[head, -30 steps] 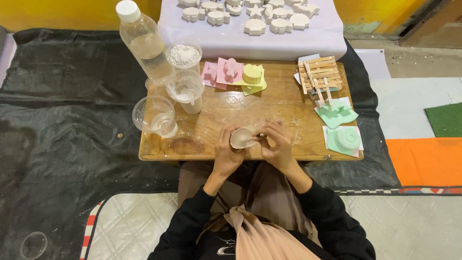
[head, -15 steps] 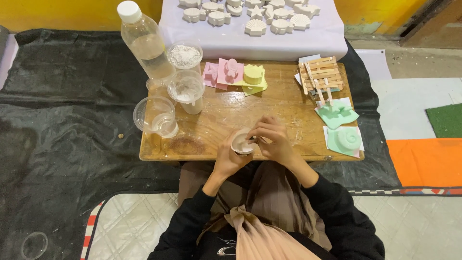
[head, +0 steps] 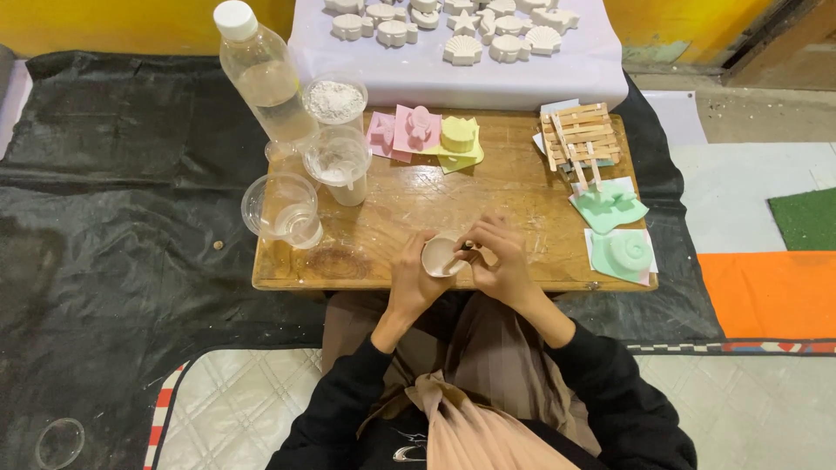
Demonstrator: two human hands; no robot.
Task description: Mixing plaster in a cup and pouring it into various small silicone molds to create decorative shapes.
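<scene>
My left hand (head: 413,277) grips a small plastic cup (head: 441,256) of pale plaster mix, tilted toward me at the front edge of the low wooden table (head: 488,187). My right hand (head: 498,258) pinches a thin stick (head: 461,250) whose tip dips into the cup. Both hands sit close together over the table's near edge, above my lap.
A clear water bottle (head: 258,71), a cup of white powder (head: 334,100), and two clear cups (head: 338,162) (head: 284,209) stand at the left. Pink and yellow moulds (head: 425,135) lie at the back, wooden sticks (head: 582,137) and green moulds (head: 620,233) at the right. White plaster casts (head: 453,24) rest on a sheet beyond.
The cup has tipped more toward me in my left hand, and my right hand has shifted slightly with the stick working inside it.
</scene>
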